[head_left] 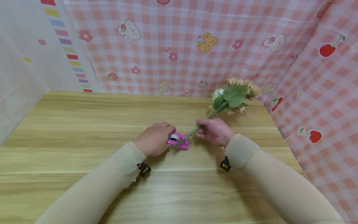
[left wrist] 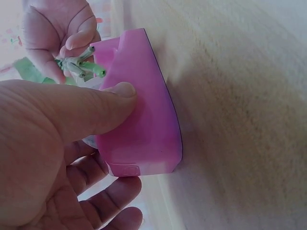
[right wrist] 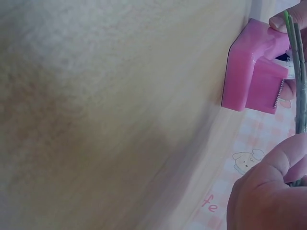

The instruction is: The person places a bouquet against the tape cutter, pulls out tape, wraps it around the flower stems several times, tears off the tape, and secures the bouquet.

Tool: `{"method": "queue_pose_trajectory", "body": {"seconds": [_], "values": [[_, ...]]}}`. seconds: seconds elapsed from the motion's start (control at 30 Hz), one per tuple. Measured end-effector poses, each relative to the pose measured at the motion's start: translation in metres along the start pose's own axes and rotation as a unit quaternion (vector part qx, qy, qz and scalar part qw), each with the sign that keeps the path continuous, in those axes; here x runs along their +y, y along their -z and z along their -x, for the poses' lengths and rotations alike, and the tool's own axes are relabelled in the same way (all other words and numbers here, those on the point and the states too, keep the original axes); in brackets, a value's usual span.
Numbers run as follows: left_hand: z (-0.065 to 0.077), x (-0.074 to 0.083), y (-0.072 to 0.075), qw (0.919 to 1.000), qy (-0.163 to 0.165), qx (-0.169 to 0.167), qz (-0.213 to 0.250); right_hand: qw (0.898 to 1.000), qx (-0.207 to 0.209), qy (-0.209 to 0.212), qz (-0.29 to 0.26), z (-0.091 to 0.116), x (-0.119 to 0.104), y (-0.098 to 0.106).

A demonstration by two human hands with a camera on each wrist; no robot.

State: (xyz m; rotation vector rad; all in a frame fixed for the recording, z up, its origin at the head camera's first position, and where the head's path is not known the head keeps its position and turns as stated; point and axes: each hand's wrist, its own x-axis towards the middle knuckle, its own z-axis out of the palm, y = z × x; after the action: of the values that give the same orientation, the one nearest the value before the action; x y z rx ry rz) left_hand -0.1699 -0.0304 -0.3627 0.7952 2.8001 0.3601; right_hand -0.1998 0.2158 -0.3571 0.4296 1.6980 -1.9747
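Observation:
Near the middle of the table, my left hand [head_left: 155, 139] grips a pink tape dispenser [head_left: 185, 146] that holds a roll of clear tape [head_left: 174, 136]. The left wrist view shows the thumb pressed on one side of the dispenser [left wrist: 148, 110], with fingers at its far side and end. My right hand [head_left: 216, 132] pinches a bunch of artificial flowers [head_left: 235, 95] by the stems. Blossoms and green leaves point to the back right. The cut stem ends [left wrist: 82, 66] slant down over the dispenser. A toothed cutting edge [right wrist: 278, 93] shows in the right wrist view.
A wood-grain table [head_left: 84, 130] spans the space under both hands. Behind it hangs a pink checked cloth [head_left: 179, 40] with cartoon prints, and more of this cloth runs along the right side. A whitish cloth [head_left: 22, 62] hangs at the left.

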Motion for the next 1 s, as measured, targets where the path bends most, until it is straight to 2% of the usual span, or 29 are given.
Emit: {"method": "queue_pose_trajectory", "body": {"seconds": [0.37, 0.8, 1.0], "values": [[-0.0016, -0.0009, -0.0017, 1.0000, 0.003, -0.001, 0.000, 0.999, 0.029, -0.008, 0.019, -0.0002, 0.0012, -0.0002], [-0.0021, -0.0016, -0.0028, 1.0000, 0.004, -0.002, 0.001, 0.999, 0.020, -0.002, 0.038, 0.0013, 0.0022, -0.0001], [-0.0010, -0.0008, -0.0014, 1.0000, 0.002, -0.002, 0.002, 0.997, 0.022, -0.007, 0.068, -0.0004, 0.0053, 0.0018]]}}
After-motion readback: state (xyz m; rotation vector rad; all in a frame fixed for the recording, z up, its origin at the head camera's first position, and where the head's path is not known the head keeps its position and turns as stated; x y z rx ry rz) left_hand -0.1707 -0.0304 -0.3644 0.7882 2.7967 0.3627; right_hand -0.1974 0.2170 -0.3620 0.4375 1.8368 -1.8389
